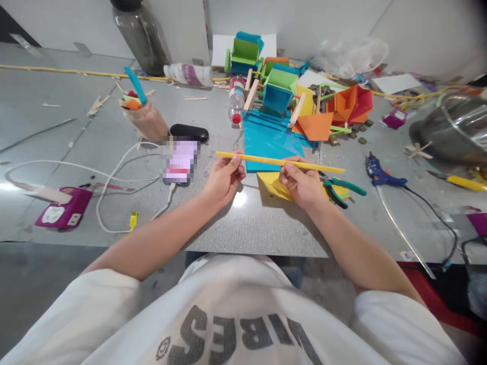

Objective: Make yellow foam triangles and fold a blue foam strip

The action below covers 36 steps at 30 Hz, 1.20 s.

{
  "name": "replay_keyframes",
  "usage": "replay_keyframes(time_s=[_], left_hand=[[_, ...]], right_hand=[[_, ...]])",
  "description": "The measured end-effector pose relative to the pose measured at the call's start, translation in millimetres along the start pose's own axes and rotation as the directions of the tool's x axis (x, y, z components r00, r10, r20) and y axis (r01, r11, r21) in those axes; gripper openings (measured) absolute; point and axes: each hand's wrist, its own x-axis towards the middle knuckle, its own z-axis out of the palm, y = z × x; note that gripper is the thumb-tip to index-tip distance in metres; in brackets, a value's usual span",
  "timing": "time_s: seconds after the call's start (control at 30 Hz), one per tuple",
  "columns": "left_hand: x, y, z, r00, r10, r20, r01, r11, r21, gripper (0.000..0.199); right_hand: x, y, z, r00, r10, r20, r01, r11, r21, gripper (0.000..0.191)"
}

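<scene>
A long, narrow yellow strip [262,160] is stretched sideways between my two hands, above the table's front part. My left hand [227,180] pinches it near its left end, thumb on top. Around its middle-right my right hand [300,182] pinches it too, and the strip's right end sticks out beyond. Behind the hands lies a blue sheet [272,139]. A yellow paper piece [274,185] rests below the strip, partly under my right hand. Pliers with teal handles [348,185] lie just right of that hand.
Folded green and blue paper models [281,83] and orange paper pieces [350,106] stand at the back. A glue gun [384,175] and metal pot [452,126] are right; a phone [181,162], white cables, purple power socket [64,208] and cup [146,119] are left.
</scene>
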Motion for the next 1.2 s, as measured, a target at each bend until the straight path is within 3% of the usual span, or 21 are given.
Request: replay_keyframes(time_s=[0.1,0.2,0.3,0.4,0.6,0.77,0.93,1.03,1.1,1.17,1.2], left_hand=[[-2.2,-8.9,-0.6,0.99,0.139,0.028,-0.141,0.979,0.147,0.017],[-6.1,-14.5,-0.1,0.976,0.208,0.069,-0.217,0.962,0.169,0.019],[-9.0,-14.7,-0.8,0.978,0.188,0.092,-0.199,0.969,0.143,0.014],[-9.8,-13.9,-3.5,0.978,0.169,0.123,-0.189,0.967,0.169,0.015],[-9.5,-23.3,-10.5,0.938,0.12,0.326,-0.193,0.961,0.2,0.039],[-9.4,-24.7,-10.8,0.957,0.158,0.242,-0.198,0.968,0.151,0.038],[-11.6,-12.2,1.3,0.994,0.066,0.085,-0.071,0.995,0.066,0.03],[-13.4,-5.9,7.1,0.999,0.022,0.029,-0.023,1.0,0.004,0.028],[-12.3,-2.1,7.4,1.0,0.002,0.014,-0.002,1.0,-0.018,0.027],[-8.0,2.7,4.5,1.0,0.002,-0.022,-0.002,0.999,-0.034,0.028],[-4.9,5.6,2.2,0.999,0.016,-0.049,-0.018,0.999,-0.041,0.03]], right_hand=[[-9.7,1.1,10.6,0.998,0.049,-0.035,-0.046,0.997,0.064,0.037],[-16.0,-1.4,18.1,0.997,0.061,-0.055,-0.055,0.993,0.108,0.033],[-17.8,-3.1,21.0,0.995,0.038,-0.088,-0.03,0.995,0.09,0.039],[-17.2,-1.9,21.2,0.993,0.065,-0.096,-0.053,0.991,0.121,0.032],[-21.8,3.4,24.8,0.982,0.188,0.01,-0.187,0.969,0.163,0.032],[-24.0,4.1,24.2,0.988,0.135,0.078,-0.144,0.981,0.132,0.043],[-17.9,3.1,15.8,0.999,0.042,0.01,-0.043,0.993,0.107,0.049],[-12.0,4.3,13.5,0.999,-0.043,0.004,0.043,0.999,0.007,0.052],[-10.2,2.6,13.4,0.989,-0.14,0.041,0.145,0.974,-0.171,0.05],[-15.3,-6.5,10.8,0.954,-0.275,0.118,0.296,0.818,-0.492,0.043],[-22.1,-15.1,7.1,0.925,-0.342,0.168,0.363,0.657,-0.661,0.038]])
